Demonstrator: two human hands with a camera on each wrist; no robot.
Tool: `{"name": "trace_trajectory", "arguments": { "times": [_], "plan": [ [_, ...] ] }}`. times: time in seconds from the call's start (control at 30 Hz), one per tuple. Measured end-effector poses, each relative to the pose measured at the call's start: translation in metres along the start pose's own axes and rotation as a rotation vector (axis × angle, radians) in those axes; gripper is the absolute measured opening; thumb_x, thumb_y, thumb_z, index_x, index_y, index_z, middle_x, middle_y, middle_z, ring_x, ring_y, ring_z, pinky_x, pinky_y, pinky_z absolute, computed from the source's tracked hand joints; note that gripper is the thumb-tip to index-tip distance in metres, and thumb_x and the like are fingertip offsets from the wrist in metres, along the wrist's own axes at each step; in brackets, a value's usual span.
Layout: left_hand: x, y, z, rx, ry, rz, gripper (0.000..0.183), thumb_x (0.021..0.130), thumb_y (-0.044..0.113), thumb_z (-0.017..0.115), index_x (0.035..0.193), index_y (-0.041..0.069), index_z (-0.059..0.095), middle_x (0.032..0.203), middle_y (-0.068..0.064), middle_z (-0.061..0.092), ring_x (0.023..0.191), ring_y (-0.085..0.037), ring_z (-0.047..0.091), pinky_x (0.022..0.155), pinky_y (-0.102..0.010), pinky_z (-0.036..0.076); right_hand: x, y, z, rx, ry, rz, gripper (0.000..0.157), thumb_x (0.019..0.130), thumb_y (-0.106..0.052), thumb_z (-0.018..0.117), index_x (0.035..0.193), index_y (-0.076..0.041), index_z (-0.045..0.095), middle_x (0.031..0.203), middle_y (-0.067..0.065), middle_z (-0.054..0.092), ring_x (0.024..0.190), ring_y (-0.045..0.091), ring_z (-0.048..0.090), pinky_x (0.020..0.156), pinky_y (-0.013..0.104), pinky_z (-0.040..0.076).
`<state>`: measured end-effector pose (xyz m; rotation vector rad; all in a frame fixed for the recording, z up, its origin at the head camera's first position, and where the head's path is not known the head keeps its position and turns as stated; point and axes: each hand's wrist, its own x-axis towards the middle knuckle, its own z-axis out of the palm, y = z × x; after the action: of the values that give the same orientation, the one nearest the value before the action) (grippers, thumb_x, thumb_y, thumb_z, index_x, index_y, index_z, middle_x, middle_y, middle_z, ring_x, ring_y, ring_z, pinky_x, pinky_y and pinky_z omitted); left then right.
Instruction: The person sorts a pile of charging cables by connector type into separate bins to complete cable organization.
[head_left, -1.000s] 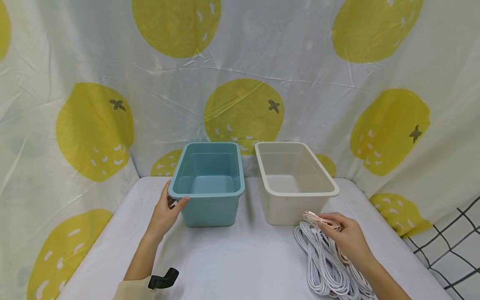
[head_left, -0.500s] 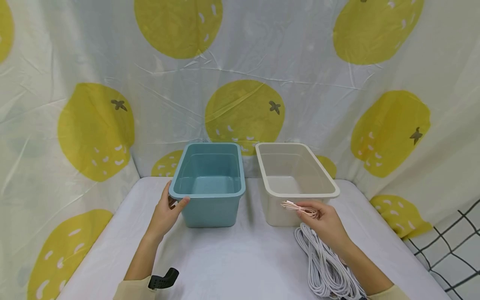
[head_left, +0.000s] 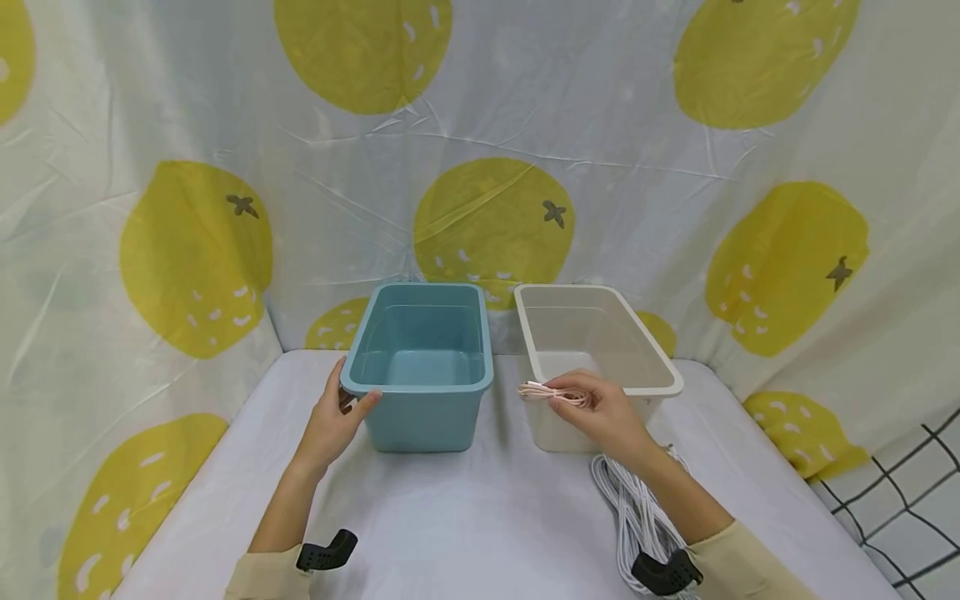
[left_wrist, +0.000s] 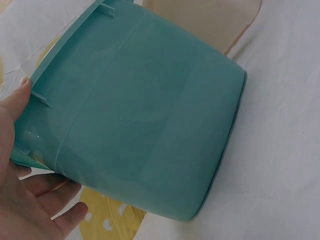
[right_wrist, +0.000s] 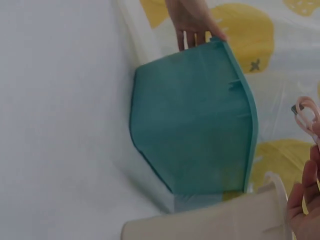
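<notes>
My left hand [head_left: 327,427] grips the near left corner of a teal plastic bin [head_left: 423,423], thumb over the front of the rim and fingers along its side. In the left wrist view the thumb [left_wrist: 19,97] lies against the rim. My right hand [head_left: 609,415] pinches a tied bundle of pale pink charging cable [head_left: 546,394], held up before the near left rim of a cream bin [head_left: 553,429]. The right wrist view shows a loop of that cable [right_wrist: 303,119] with a dark connector end. Both bins' visible insides hold nothing.
Coiled white cables [head_left: 626,504] lie on the white-covered table [head_left: 465,525], partly under my right forearm. A lemon-print curtain [head_left: 337,208] hangs behind and at both sides. Black wire grid [head_left: 900,500] shows at the lower right. Both wrists wear black straps.
My right hand has lifted the pink cable from above the white coils and carried it left and up, to the cream bin's front rim. The left hand stays on the teal bin.
</notes>
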<state>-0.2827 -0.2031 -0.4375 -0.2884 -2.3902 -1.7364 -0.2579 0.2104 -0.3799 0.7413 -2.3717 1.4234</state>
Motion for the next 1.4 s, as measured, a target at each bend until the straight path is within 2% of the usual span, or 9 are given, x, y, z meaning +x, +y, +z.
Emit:
{"name": "trace_trajectory", "arguments": {
  "times": [0.27, 0.57, 0.73, 0.9, 1.23, 1.3, 1.4],
  "plan": [
    [0.001, -0.001, -0.003, 0.0, -0.011, -0.009, 0.096, 0.102, 0.043, 0.067, 0.168, 0.017, 0.002, 0.162, -0.023, 0.032, 0.148, -0.044, 0.031, 0.117, -0.061, 0.028, 0.028, -0.011, 0.014, -0.001, -0.005, -0.012, 0.021, 0.094, -0.009, 0.078, 0.114, -0.004, 0.077, 0.108, 0.007, 0.071, 0.087, 0.019, 0.06, 0.07, 0.026, 0.053],
    [0.002, -0.001, -0.003, -0.006, -0.01, 0.009, 0.095, 0.102, 0.042, 0.067, 0.168, 0.016, 0.003, 0.163, -0.023, 0.032, 0.148, -0.044, 0.03, 0.117, -0.062, 0.027, 0.062, -0.012, 0.044, 0.026, -0.023, -0.013, 0.02, 0.094, -0.008, 0.077, 0.113, -0.003, 0.078, 0.106, 0.009, 0.072, 0.086, 0.021, 0.062, 0.069, 0.028, 0.054],
    [0.0, -0.003, -0.002, -0.008, -0.013, 0.012, 0.094, 0.103, 0.04, 0.066, 0.167, 0.013, 0.003, 0.164, -0.024, 0.029, 0.149, -0.045, 0.029, 0.116, -0.062, 0.028, 0.078, -0.013, 0.062, 0.057, -0.015, 0.037, 0.022, 0.095, -0.009, 0.076, 0.115, -0.002, 0.077, 0.11, 0.011, 0.072, 0.087, 0.023, 0.064, 0.069, 0.028, 0.055],
    [0.0, -0.001, -0.002, -0.008, -0.012, 0.012, 0.094, 0.103, 0.04, 0.066, 0.167, 0.015, 0.002, 0.164, -0.024, 0.029, 0.149, -0.046, 0.028, 0.114, -0.062, 0.03, 0.093, -0.015, 0.076, 0.056, -0.008, 0.079, 0.024, 0.096, -0.013, 0.075, 0.118, -0.002, 0.076, 0.114, 0.012, 0.07, 0.092, 0.024, 0.064, 0.071, 0.03, 0.055],
    [0.001, -0.003, 0.0, -0.01, 0.011, 0.027, 0.093, 0.103, 0.039, 0.067, 0.168, 0.015, 0.005, 0.162, -0.022, 0.034, 0.147, -0.043, 0.033, 0.117, -0.061, 0.028, 0.128, -0.015, 0.103, 0.062, 0.045, 0.099, 0.023, 0.095, -0.016, 0.075, 0.116, -0.006, 0.078, 0.104, 0.008, 0.074, 0.083, 0.02, 0.066, 0.065, 0.03, 0.054],
    [0.002, -0.004, 0.0, -0.009, 0.019, 0.029, 0.093, 0.103, 0.038, 0.067, 0.168, 0.016, 0.005, 0.162, -0.022, 0.033, 0.147, -0.043, 0.033, 0.116, -0.061, 0.029, 0.134, -0.017, 0.107, 0.059, 0.043, 0.112, 0.028, 0.095, -0.019, 0.076, 0.121, -0.008, 0.076, 0.11, 0.009, 0.073, 0.088, 0.023, 0.066, 0.068, 0.032, 0.055],
    [0.002, -0.005, 0.001, -0.006, 0.024, 0.029, 0.093, 0.103, 0.038, 0.067, 0.168, 0.016, 0.005, 0.162, -0.022, 0.034, 0.147, -0.043, 0.033, 0.116, -0.061, 0.029, 0.14, -0.019, 0.111, 0.05, 0.026, 0.132, 0.043, 0.096, -0.022, 0.076, 0.137, -0.013, 0.068, 0.123, 0.009, 0.067, 0.106, 0.03, 0.063, 0.08, 0.039, 0.055]
  ]
}}
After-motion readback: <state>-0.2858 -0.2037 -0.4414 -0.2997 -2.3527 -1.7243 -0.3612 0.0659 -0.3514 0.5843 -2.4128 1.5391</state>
